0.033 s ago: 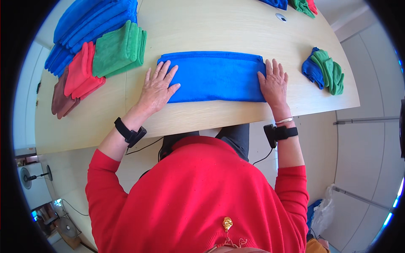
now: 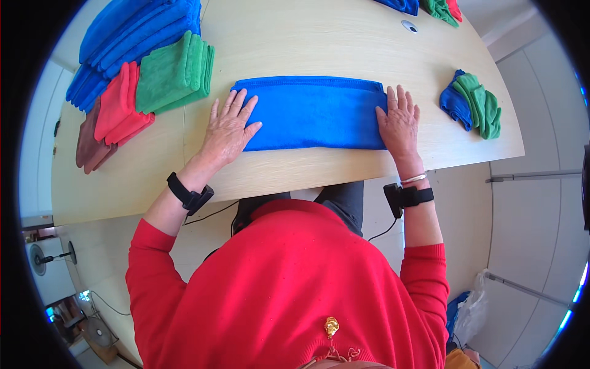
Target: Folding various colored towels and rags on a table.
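A blue towel (image 2: 313, 114), folded into a long rectangle, lies flat on the table in front of me. Over its left end rests my left hand (image 2: 230, 126), fingers spread and thumb on the cloth. My right hand (image 2: 399, 123) is at the opposite end, its fingers stretched out on the table beside the edge and its thumb touching the towel. Neither hand grips anything.
Folded towels stand in piles at the left: blue (image 2: 141, 37), green (image 2: 175, 74), red (image 2: 123, 101) and brown (image 2: 92, 141). Crumpled blue and green cloths (image 2: 479, 104) lie at the right. A round grommet (image 2: 409, 26) is set in the pale wooden table (image 2: 295, 37).
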Available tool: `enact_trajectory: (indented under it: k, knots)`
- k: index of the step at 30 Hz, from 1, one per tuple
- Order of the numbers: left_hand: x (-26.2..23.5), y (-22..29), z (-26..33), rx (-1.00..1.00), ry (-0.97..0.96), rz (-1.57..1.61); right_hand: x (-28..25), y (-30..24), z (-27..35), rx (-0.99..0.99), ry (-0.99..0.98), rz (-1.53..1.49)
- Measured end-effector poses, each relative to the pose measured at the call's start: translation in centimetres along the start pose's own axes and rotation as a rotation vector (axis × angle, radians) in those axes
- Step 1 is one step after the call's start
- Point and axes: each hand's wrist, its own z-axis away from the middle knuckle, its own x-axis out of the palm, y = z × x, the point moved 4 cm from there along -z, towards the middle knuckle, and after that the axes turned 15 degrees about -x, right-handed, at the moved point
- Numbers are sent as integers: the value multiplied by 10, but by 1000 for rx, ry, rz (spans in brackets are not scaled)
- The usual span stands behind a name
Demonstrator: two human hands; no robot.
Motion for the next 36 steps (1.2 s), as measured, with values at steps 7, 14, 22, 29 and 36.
enact_trajectory:
  k: [7, 14, 22, 29, 36]
  knots:
    - [-29, 7, -28, 28, 213, 109, -4, 6, -24, -62, 126, -380]
    - [-26, 0, -44, 25, 169, 150, 1, 26, -36, 27, 46, -544]
    - [-27, -17, -35, -84, 267, 317, -6, 24, -47, -31, 182, -577]
    - [-27, -27, -25, -234, 230, 458, 7, 19, -62, -183, 194, -533]
    - [-31, -28, -14, -171, 229, 461, 9, 17, -69, -265, 16, -473]
